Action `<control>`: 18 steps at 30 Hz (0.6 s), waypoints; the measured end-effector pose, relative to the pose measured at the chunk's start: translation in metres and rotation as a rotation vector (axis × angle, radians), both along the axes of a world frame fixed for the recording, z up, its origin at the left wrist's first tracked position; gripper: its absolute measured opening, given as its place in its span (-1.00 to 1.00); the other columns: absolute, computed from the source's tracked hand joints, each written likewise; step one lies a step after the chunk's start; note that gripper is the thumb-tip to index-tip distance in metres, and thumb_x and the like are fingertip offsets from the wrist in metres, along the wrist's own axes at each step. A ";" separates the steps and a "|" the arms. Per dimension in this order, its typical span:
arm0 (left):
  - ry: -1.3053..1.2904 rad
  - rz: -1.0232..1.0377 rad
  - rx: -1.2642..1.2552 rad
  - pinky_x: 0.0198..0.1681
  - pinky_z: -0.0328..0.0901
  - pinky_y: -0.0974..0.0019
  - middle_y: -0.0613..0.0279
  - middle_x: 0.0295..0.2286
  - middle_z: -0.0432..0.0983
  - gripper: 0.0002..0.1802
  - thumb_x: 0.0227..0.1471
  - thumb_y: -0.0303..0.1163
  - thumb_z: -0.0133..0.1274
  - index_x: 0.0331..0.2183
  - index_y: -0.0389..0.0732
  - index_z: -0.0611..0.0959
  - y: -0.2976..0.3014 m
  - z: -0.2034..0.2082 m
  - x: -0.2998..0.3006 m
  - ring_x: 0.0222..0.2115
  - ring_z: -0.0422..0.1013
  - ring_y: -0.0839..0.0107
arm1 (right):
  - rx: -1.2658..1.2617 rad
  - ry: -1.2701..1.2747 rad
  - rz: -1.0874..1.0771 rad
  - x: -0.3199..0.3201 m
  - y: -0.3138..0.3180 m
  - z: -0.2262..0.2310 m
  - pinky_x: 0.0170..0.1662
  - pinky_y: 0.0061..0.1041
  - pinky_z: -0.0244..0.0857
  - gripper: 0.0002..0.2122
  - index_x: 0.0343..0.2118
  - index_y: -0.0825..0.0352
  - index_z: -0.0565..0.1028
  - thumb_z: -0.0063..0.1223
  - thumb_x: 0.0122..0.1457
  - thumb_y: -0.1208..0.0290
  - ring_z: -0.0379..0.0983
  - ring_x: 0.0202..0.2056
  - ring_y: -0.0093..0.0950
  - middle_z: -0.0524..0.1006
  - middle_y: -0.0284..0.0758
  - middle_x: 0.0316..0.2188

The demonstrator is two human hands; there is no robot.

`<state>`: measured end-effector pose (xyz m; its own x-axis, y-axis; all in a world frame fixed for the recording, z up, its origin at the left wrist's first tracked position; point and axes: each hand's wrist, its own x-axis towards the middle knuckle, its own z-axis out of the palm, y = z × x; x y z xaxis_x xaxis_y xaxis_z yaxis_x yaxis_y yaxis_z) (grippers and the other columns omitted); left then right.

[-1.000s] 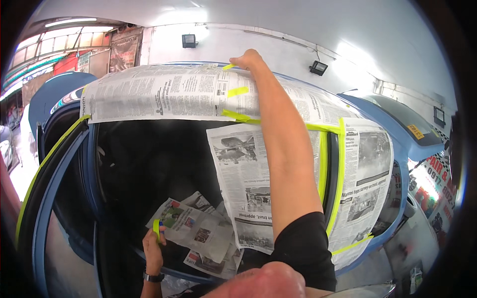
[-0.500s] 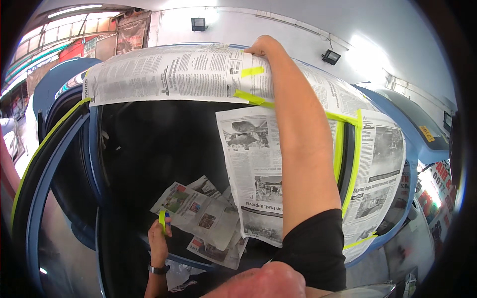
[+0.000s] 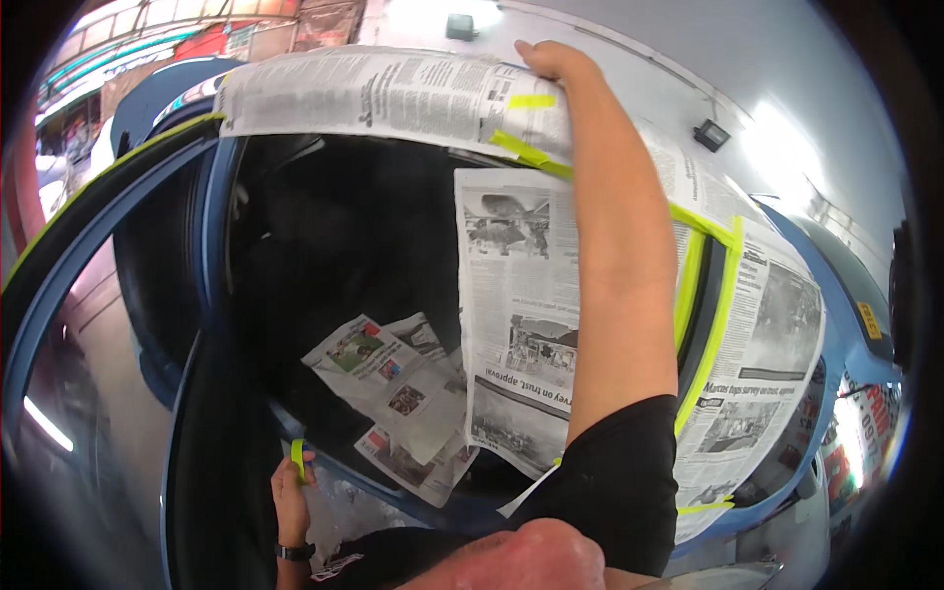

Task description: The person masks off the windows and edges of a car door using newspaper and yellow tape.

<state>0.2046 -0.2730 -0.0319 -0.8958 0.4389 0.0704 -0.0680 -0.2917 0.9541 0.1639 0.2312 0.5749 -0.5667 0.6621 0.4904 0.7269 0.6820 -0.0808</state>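
Low on the left, my left hand (image 3: pixel 291 499) is closed around a roll of yellow-green masking tape (image 3: pixel 298 458). My right arm reaches up across the blue car to the far side of its roof. There my right hand (image 3: pixel 559 61) has its thumb stretched out, and its other fingers are mostly hidden; I see nothing held in it. Below it, newspaper (image 3: pixel 413 93) covers the roof, with a short yellow tape strip (image 3: pixel 532 101) on it. Another newspaper sheet (image 3: pixel 511 324) hangs across the rear door opening beside my forearm, partly covered by my arm.
The open car door (image 3: pixel 197 295) stands on the left, with yellow tape along its upper edge. Loose newspapers (image 3: pixel 398 383) lie inside the dark cabin. More taped newspaper (image 3: pixel 767 315) covers the rear side panel. Floodlights (image 3: pixel 711 136) hang on the white wall behind.
My right hand has shifted from the roof newspaper's far edge and now shows against the wall beyond. My left hand, with the tape roll, has moved lower and slightly left. The view has tilted.
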 end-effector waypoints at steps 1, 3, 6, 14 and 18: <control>-0.014 0.039 -0.013 -0.37 0.19 0.46 0.37 -0.54 0.42 -0.53 0.36 -0.20 -0.24 -0.17 -0.33 0.68 -0.014 -0.005 0.010 -0.51 0.30 0.58 | -0.073 -0.110 0.040 -0.014 -0.006 -0.003 0.32 0.46 -0.24 -0.33 0.32 0.09 0.37 -0.40 0.34 -0.26 0.07 0.40 -0.02 0.28 -0.27 0.37; -0.044 0.098 -0.029 -0.36 0.21 0.45 0.35 -0.54 0.44 -0.52 0.35 -0.21 -0.24 -0.16 -0.34 0.68 -0.036 -0.019 0.032 -0.50 0.31 0.57 | 0.048 -0.035 -0.072 -0.013 0.005 -0.010 0.28 0.58 -0.39 -0.27 0.36 0.08 0.30 -0.51 0.33 -0.32 -0.02 0.43 -0.02 0.18 -0.29 0.42; -0.092 0.072 -0.147 -0.32 0.25 0.41 0.34 -0.53 0.45 -0.53 0.33 -0.26 -0.27 -0.14 -0.36 0.68 -0.055 -0.036 0.057 -0.49 0.32 0.54 | 0.306 0.085 0.058 0.011 0.006 -0.014 0.18 0.21 0.03 -0.34 0.11 0.28 0.47 -0.48 0.39 -0.23 0.30 0.17 0.01 0.43 -0.05 0.11; -0.013 -0.160 -0.171 -0.23 0.26 0.38 0.31 -0.49 0.46 -0.55 0.28 -0.33 -0.28 -0.11 -0.38 0.65 -0.085 -0.007 0.098 -0.43 0.35 0.50 | 0.525 0.245 0.691 0.074 -0.176 -0.094 0.03 -0.23 0.39 -0.75 -0.06 0.40 0.59 -0.02 0.35 0.38 0.56 -0.14 -0.21 0.61 0.02 -0.25; 0.100 -0.328 -0.242 -0.20 0.28 0.40 0.34 -0.47 0.48 -0.56 0.31 -0.34 -0.29 -0.07 -0.37 0.64 -0.111 -0.008 0.116 -0.40 0.37 0.53 | 0.082 0.305 1.286 0.138 -0.323 -0.211 -0.13 -0.24 0.45 -0.66 -0.06 0.35 0.59 0.11 0.30 0.16 0.60 -0.24 -0.14 0.63 -0.08 -0.25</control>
